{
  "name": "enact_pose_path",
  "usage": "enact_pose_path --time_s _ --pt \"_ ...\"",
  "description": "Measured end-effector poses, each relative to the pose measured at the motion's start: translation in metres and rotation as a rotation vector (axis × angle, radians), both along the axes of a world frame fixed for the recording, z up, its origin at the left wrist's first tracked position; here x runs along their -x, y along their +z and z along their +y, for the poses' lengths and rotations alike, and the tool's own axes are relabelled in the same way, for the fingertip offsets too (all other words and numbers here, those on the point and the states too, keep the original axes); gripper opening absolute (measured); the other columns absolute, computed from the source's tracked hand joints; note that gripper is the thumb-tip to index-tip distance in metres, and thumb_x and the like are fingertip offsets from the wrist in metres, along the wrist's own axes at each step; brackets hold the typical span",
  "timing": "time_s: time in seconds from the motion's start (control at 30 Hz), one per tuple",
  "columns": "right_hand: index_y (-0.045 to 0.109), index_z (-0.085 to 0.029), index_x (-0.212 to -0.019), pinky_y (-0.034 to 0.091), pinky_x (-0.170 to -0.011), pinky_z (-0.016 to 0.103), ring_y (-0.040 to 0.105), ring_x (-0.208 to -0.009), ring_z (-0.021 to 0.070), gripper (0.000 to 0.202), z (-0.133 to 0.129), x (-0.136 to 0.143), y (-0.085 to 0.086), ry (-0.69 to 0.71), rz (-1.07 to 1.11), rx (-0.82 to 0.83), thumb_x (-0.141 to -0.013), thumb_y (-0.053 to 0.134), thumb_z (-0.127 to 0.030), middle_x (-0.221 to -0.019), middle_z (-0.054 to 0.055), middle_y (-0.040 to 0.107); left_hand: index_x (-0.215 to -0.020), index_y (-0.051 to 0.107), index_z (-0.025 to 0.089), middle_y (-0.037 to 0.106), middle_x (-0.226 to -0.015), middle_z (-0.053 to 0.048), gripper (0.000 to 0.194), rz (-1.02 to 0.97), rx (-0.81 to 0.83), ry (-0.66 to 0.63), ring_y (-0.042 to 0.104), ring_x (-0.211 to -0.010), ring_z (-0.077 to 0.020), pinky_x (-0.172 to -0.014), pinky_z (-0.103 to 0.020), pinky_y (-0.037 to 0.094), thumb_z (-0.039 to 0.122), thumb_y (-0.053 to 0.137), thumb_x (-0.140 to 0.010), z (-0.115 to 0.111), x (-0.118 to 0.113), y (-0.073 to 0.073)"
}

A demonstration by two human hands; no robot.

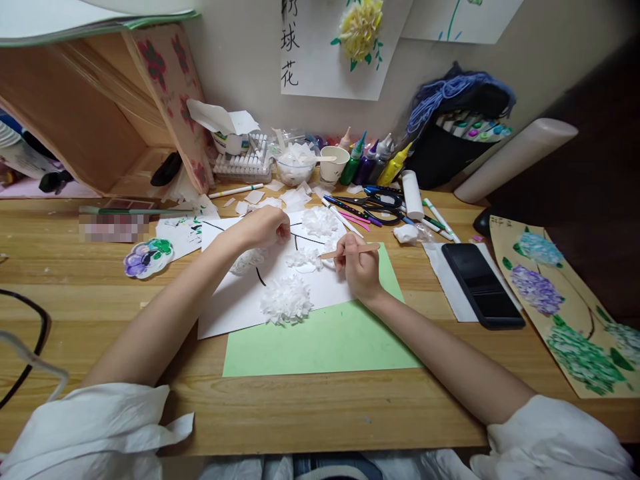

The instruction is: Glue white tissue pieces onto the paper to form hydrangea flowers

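Observation:
My right hand [359, 268] grips a flat wooden stick [371, 247], its tip at a small white paper cluster [304, 259] on the white sheet [227, 308]. Over the upper left of that sheet is my left hand [267, 227], fingers curled down; whatever they pinch is too small to make out. Fluffy white paper flowers lie on the sheet: a large one [286, 300] at the front, one [320, 221] at the back and one [247, 261] below my left wrist. Black drawn lines run between them. A green sheet [325, 347] lies underneath.
Behind the sheet are loose paper squares [295, 198], a bowl of paper pieces [296, 163], a paper cup [333, 165], paint bottles [367, 162] and scissors [383, 203]. A phone [483, 285] and a flower picture [565, 307] lie right, a paint palette [149, 258] left.

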State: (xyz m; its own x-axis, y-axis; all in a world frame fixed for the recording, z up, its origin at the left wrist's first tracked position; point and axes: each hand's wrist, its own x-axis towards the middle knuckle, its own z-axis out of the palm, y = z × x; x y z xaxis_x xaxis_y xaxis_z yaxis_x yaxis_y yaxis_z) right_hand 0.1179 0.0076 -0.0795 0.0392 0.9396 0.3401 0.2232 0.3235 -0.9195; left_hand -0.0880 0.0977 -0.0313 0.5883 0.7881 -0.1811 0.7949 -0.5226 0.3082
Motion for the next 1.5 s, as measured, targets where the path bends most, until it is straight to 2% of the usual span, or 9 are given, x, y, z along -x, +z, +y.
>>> enact_pose_path --time_s 0.17,0.37,0.5,0.63,0.73,1.0,1.27,1.5 --pt "0.042 -0.021 -0.064 0.036 -0.046 0.022 0.043 -0.040 0.0085 0.040 0.000 0.001 0.004 0.021 -0.034 0.003 -0.093 0.030 -0.044 -0.045 -0.006 0.042 -0.078 0.070 0.017 0.070 -0.075 -0.002 0.021 -0.024 0.013 0.012 0.061 -0.068 -0.0135 -0.060 -0.020 0.042 0.009 0.056 -0.064 -0.001 -0.002 -0.002" --pt "0.042 -0.021 -0.060 0.038 -0.054 0.023 0.050 -0.047 0.0096 0.039 0.002 0.002 0.013 0.124 -0.290 -0.119 -0.094 0.032 -0.036 -0.045 -0.005 0.043 -0.077 0.070 0.017 0.069 -0.073 -0.001 0.024 -0.017 -0.008 0.018 0.061 -0.069 -0.0139 -0.061 -0.020 0.042 0.006 0.054 -0.062 -0.001 -0.002 -0.002" --pt "0.043 -0.021 -0.059 0.039 -0.053 0.023 0.048 -0.045 0.0094 0.040 0.004 0.001 0.011 0.132 -0.211 -0.111 -0.094 0.032 -0.037 -0.044 -0.005 0.044 -0.077 0.070 0.017 0.070 -0.074 -0.001 0.026 -0.005 -0.016 0.031 0.061 -0.070 -0.0146 -0.061 -0.020 0.042 0.006 0.053 -0.061 -0.002 -0.002 -0.004" --pt "0.044 -0.021 -0.060 0.036 -0.047 0.024 0.042 -0.039 0.0088 0.041 0.004 -0.003 0.005 0.036 -0.051 -0.116 -0.094 0.031 -0.041 -0.043 -0.005 0.043 -0.077 0.069 0.018 0.070 -0.073 -0.001 0.026 -0.004 -0.016 0.028 0.062 -0.069 -0.0143 -0.059 -0.020 0.042 0.004 0.053 -0.061 -0.002 -0.002 -0.004" --pt "0.043 -0.021 -0.059 0.034 -0.043 0.023 0.041 -0.037 0.0086 0.041 0.004 -0.005 0.002 0.007 -0.017 -0.120 -0.093 0.032 -0.041 -0.042 -0.006 0.041 -0.077 0.070 0.018 0.070 -0.074 -0.001 0.025 -0.003 -0.025 0.028 0.062 -0.070 -0.0145 -0.061 -0.020 0.042 0.005 0.055 -0.061 -0.002 -0.003 -0.004" --pt "0.042 -0.021 -0.059 0.034 -0.043 0.023 0.043 -0.037 0.0089 0.041 0.004 -0.001 0.005 0.068 -0.088 -0.097 -0.094 0.031 -0.041 -0.040 -0.006 0.039 -0.077 0.070 0.018 0.069 -0.074 -0.001 0.023 0.007 -0.039 0.025 0.061 -0.070 -0.0145 -0.061 -0.020 0.042 0.007 0.056 -0.062 -0.001 -0.003 -0.004" --pt "0.041 -0.021 -0.061 0.037 -0.047 0.022 0.048 -0.040 0.0088 0.040 0.002 0.003 0.008 0.030 -0.171 -0.086 -0.094 0.031 -0.040 -0.041 -0.006 0.042 -0.076 0.069 0.018 0.070 -0.072 0.000 0.029 -0.002 -0.012 0.030 0.063 -0.070 -0.0138 -0.060 -0.019 0.042 0.003 0.051 -0.059 -0.001 -0.003 -0.006" --pt "0.040 -0.021 -0.057 0.037 -0.051 0.024 0.051 -0.049 0.0107 0.042 0.002 0.003 0.010 0.102 -0.331 -0.186 -0.095 0.029 -0.037 -0.048 -0.002 0.046 -0.077 0.070 0.016 0.070 -0.075 -0.002 0.030 0.005 -0.003 0.038 0.064 -0.072 -0.0149 -0.062 -0.020 0.044 0.002 0.050 -0.059 -0.004 -0.005 -0.003"
